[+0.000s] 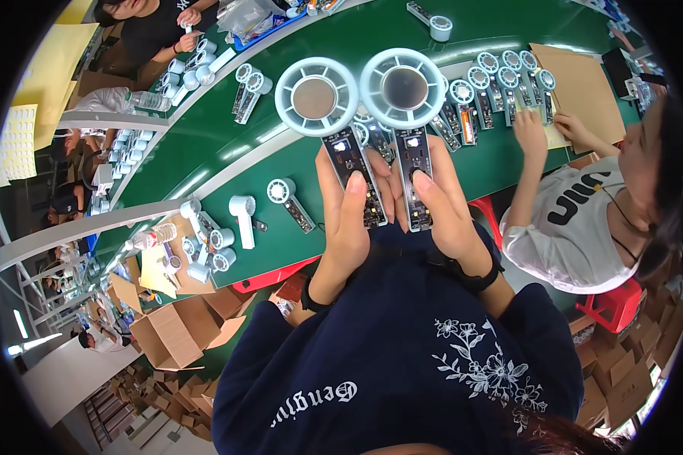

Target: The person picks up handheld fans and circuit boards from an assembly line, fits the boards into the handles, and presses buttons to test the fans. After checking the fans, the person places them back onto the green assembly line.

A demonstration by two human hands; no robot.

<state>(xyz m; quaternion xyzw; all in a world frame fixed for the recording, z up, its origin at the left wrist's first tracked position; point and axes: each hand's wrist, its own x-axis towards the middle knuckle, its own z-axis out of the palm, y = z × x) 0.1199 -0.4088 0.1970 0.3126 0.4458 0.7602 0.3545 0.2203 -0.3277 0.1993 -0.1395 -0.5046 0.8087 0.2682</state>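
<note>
Two pale blue handheld fans with round ringed heads and bare black circuit boards along their handles are held up side by side above the bench. My left hand [347, 208] is closed round the handle of the left fan [349, 155], its thumb pressed on the board. My right hand [446, 201] grips the right fan [412, 155] the same way, thumb on the board. The two round heads are nearly touching. Left of my left hand, another fan with its board exposed [282, 191] lies on the green bench.
The green bench [205, 163] carries rows of fans [508, 77] at right and grouped fans [221, 239] at left. A co-worker in a white shirt [569, 227] sits at my right, hands on the bench. Another person [159, 30] works across it. Cardboard boxes [176, 334] stand below.
</note>
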